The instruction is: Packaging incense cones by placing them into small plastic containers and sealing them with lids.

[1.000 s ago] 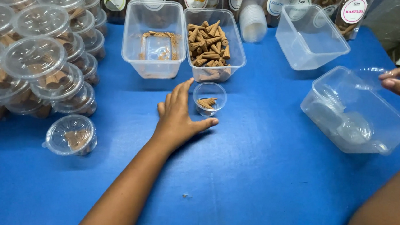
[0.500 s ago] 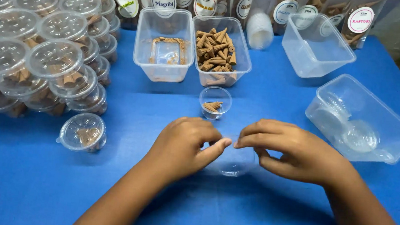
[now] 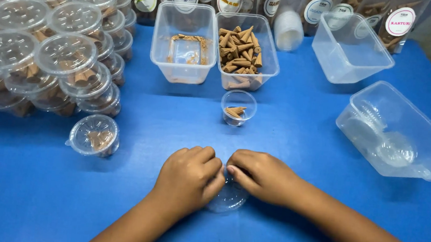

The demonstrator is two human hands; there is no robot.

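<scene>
Blue table (image 3: 40, 199): stack of lidded clear cups (image 3: 41, 56) at far left; tub of brown cones (image 3: 245, 51) at back; small open cup (image 3: 238, 107) holding a few cones, centre. Left hand (image 3: 190, 178) and right hand (image 3: 262, 176), fingers curled, thumbs meeting, both pinch one clear lid (image 3: 227, 199) lying on the table beneath them, near the small open cup.

Four clear rectangular plastic tubs: one dusted with brown powder (image 3: 184, 44) at 12 o'clock, one holding brown incense cones (image 3: 245, 51) beside it, one bare (image 3: 352, 47) at 1 o'clock, one holding clear lids (image 3: 396, 131) at 3 o'clock. Two small round clear cups stand alone: one open (image 3: 238, 107), one lidded (image 3: 94, 135) at 9 o'clock. Many lidded cups, uncountable, are stacked (image 3: 42, 46) at 10 o'clock. Two hands.
</scene>
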